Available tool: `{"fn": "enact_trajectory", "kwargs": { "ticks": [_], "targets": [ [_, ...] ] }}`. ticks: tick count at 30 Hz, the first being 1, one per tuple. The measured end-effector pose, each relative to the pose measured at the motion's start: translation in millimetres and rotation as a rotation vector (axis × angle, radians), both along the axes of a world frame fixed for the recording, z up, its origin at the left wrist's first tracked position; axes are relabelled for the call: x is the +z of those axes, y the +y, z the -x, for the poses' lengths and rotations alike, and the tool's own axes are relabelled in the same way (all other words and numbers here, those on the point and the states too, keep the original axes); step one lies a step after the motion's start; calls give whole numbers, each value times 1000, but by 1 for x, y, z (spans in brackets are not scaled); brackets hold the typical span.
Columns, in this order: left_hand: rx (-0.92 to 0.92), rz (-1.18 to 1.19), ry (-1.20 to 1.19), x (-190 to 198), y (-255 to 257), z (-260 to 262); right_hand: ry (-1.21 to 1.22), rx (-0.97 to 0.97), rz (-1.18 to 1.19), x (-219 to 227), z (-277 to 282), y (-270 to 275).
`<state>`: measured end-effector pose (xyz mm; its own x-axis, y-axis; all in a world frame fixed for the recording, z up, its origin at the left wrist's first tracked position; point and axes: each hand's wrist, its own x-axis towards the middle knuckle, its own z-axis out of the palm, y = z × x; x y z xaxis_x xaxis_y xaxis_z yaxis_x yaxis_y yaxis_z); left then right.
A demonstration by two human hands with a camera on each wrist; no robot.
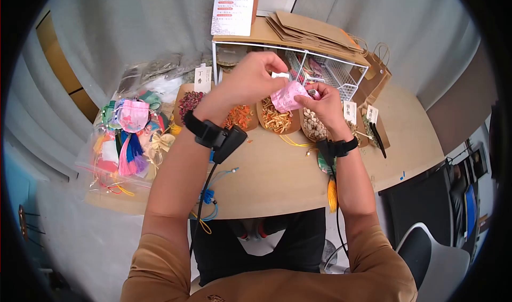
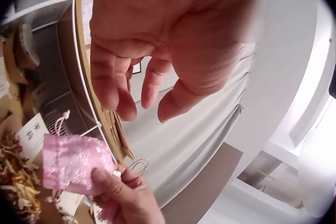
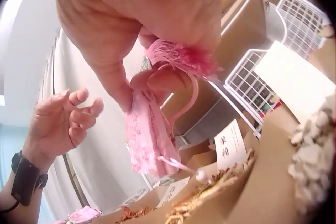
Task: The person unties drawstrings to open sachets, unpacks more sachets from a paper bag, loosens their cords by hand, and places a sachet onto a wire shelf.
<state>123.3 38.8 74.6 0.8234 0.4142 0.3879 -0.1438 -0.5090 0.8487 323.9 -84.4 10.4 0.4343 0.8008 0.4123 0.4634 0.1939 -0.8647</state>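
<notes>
A pink patterned drawstring pouch is pinched by its edge in my right hand, above the trays of dried pieces. In the right wrist view the pouch hangs from the thumb and fingers, with a pink tassel beside them and a beaded cord at its far end. My left hand is raised to the left of the pouch, apart from it. The left wrist view shows the left hand with bent, loose fingers and nothing between them.
Paper trays of dried petals, orange pieces and pale chunks line the table. Behind stands a white wire rack under brown paper bags. Colourful pouches and tassels lie at the left, blue cords in front.
</notes>
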Motion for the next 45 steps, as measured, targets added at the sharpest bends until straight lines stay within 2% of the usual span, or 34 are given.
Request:
{"fn": "enact_trajectory", "kwargs": {
  "ticks": [1,3,7,9,12,15,17,21,24,27,32,34,39,45],
  "targets": [
    [7,-5,-6,-6,1,-3,-6,7,-5,7,0,3],
    [98,-143,-25,-13,-1,-9,-168,51,171,22,0,5],
    [159,-148,-55,-48,11,-30,-109,72,82,24,7,6],
    [159,-124,-39,-52,9,-32,-71,69,44,13,3,9],
    [168,-47,9,-59,2,-37,47,70,-47,-2,0,6],
    [185,3,-23,-64,-1,-42,47,27,-85,-5,1,2],
    [111,176,21,-68,-3,-43,57,16,-91,-10,0,4],
    [75,297,36,-80,-1,-47,100,7,-152,-18,-4,5],
    [96,334,54,-81,1,-48,153,112,-193,-20,-7,4],
    [87,358,35,-83,1,-48,214,122,-175,-21,-6,3],
    [111,371,-12,-79,2,-46,157,132,-165,-33,-10,11],
    [110,377,-21,-77,3,-45,260,148,-226,-31,-5,11],
    [150,459,-57,-76,7,-44,285,112,-217,-35,-10,12],
    [87,478,-22,-80,4,-45,296,88,-165,-33,-5,14]
  ]
}}
